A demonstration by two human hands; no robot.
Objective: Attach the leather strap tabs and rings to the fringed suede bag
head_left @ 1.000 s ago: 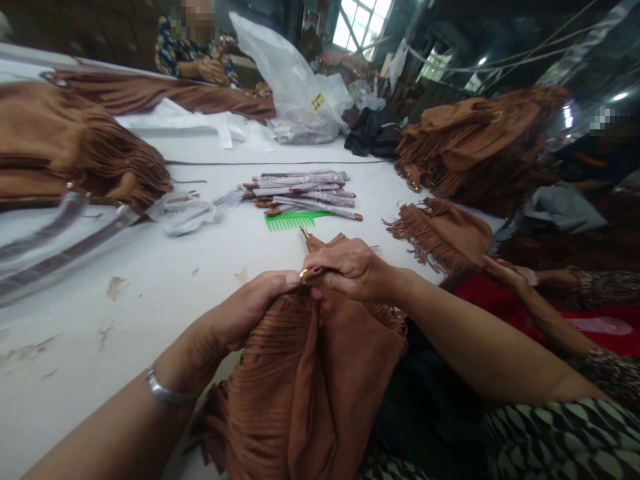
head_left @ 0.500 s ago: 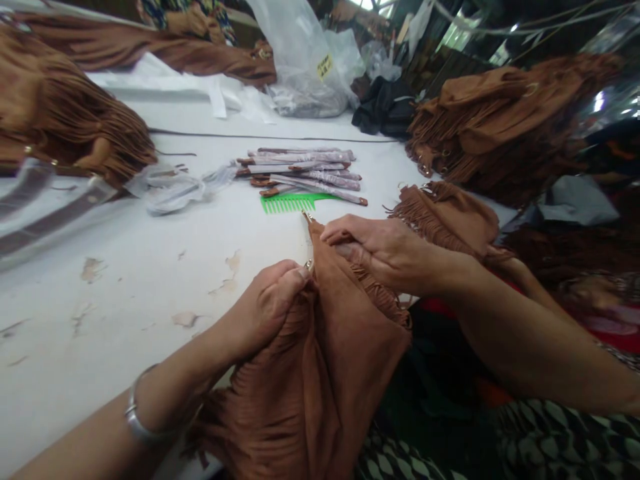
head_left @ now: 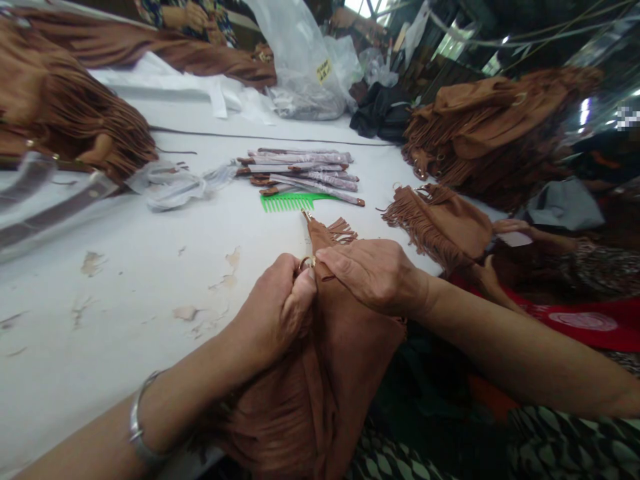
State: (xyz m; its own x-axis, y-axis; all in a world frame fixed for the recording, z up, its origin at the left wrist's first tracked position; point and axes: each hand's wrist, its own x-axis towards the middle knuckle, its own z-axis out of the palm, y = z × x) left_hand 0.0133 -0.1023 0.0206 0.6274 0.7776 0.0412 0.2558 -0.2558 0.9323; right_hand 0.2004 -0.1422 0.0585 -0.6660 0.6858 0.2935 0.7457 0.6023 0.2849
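Note:
A brown fringed suede bag (head_left: 357,347) hangs over the table's near edge, its top end with a small metal zip end pointing away from me. My left hand (head_left: 280,303) is closed on the bag's upper edge, and a metal ring shows at its thumb and forefinger. Opposite it, my right hand (head_left: 375,273) pinches a small brown flap at the same edge, its fingertips close to the ring. Just beyond lies a green comb (head_left: 287,202), partly under several wrapped straps (head_left: 310,167).
Brown fringed bags are heaped at left (head_left: 75,100) and right (head_left: 480,127). A co-worker's hands (head_left: 493,273) hold another fringed bag (head_left: 445,223) on my right. Clear plastic bags (head_left: 310,73) and a black bundle (head_left: 383,113) stand at the back of the white table (head_left: 125,287).
My right hand has come left and down to the ring, uncovering fringe behind it. The ring now shows at my left fingertips. The co-worker's hands on the right have moved.

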